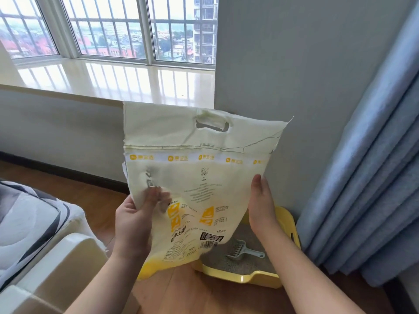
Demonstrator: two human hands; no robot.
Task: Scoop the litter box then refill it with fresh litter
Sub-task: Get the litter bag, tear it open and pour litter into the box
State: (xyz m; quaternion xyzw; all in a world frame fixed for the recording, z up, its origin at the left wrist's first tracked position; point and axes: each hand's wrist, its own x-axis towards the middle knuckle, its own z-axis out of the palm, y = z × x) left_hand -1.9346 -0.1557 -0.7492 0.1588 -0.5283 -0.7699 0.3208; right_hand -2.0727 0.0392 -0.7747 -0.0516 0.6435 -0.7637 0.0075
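I hold a cream and yellow litter bag up in front of me, with its handle cut-out at the top. My left hand pinches the bag's left edge, fingers showing through the thin material. My right hand grips the bag's right edge, the thumb on the near face. Below and behind the bag, a yellow litter box sits on the floor against the wall, with grey litter inside. A grey scoop lies on the litter. The bag hides the box's left part.
A blue curtain hangs at the right, close to the box. A white window ledge runs behind. A white bin-like object and a patterned cushion stand at the lower left. The floor is wood.
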